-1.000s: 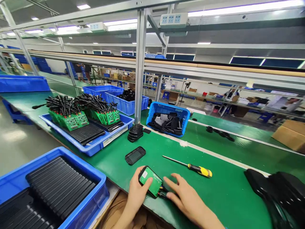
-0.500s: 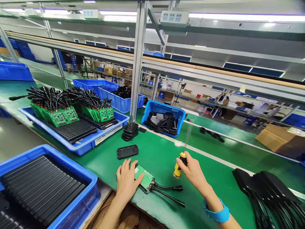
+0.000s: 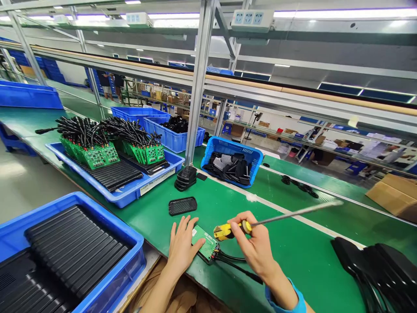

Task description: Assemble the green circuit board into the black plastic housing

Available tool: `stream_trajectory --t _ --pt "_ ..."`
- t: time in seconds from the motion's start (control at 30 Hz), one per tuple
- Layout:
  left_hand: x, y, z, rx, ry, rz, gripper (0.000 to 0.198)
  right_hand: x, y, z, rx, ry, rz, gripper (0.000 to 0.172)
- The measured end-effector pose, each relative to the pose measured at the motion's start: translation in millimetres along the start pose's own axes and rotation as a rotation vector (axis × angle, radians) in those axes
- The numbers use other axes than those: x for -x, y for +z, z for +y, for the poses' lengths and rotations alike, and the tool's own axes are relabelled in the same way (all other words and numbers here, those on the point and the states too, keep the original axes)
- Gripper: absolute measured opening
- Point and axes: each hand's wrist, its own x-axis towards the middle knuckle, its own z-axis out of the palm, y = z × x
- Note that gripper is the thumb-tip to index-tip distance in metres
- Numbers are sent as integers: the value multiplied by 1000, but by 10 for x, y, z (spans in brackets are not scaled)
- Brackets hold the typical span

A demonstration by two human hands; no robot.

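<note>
The left hand (image 3: 182, 243) lies spread on the circuit board (image 3: 204, 245) by the near edge of the counter (image 3: 302, 248); the right hand (image 3: 254, 243) is wrapped around the screwdriver (image 3: 286, 216), tip pointing away. Better to press lightly, leaving the cables (image 3: 239, 268) slack

The scene is bright, lit by long lamps (image 3: 345, 14) above. On the left, the floor (image 3: 14, 169) has glare; the screwdriver (image 3: 276, 218) looks slightly blurred.
</note>
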Motion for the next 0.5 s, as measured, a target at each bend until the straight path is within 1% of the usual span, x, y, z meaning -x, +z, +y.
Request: stream_trajectory --t 0.03,0.07,0.17,0.2,0.23,0.27,0.3,0.37,0.43,0.5 --pt "2 2 3 1 3 4 55 46 33 -21 -35 -14 -27 19" --pt "5 4 5 2 7 10 56 97 85 -23 -52 -31 -81 18" --pt "16 23 -12 9 22 42 57 201 242 35 -11 -20 -314 18" --pt "22 32 -25 15 30 54 57 197 252 61 19 4 -350 19" --pt "30 43 -41 27 40 66 58 170 230 89 58 33 -347 19" --pt "38 53 -57 42 53 76 58 125 177 123 124 66 -320 17" --pt "48 62 -73 61 71 87 58 69 97 170 238 104 -292 14" --pt "69 73 -96 109 109 113 58 -46 -101 325 534 199 -257 12" --pt "90 71 -101 169 124 139 58 -117 -296 558 765 288 -298 16" --pt "108 57 -89 260 116 155 59 -123 -444 802 836 337 -354 16"
